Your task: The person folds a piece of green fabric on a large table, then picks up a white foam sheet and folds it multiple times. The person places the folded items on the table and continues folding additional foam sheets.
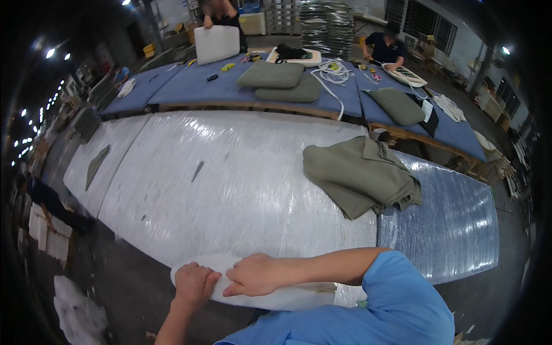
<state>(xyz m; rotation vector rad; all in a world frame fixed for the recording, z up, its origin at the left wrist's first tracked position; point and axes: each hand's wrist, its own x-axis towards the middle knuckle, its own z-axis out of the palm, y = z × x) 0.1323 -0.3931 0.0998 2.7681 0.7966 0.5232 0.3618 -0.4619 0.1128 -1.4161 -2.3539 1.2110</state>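
Note:
A white, soft-looking pad with a rounded left end lies at the near edge of the plastic-wrapped table, close to my body. My left hand is closed on its left end, thumb toward the middle. Beside it, my right hand reaches across from the right and grips the pad's upper side, thumb and fingers pressed together. My hands are a short gap apart. Part of the pad is hidden under my right forearm. A crumpled olive-green cloth lies farther off to the right on the table.
Clear plastic film covers the table, with small dark scraps on it. Behind stands a blue-topped table bearing green cushions, white cord and tools. Two people work at its far side; another person is at the left. Plastic sheeting lies lower left.

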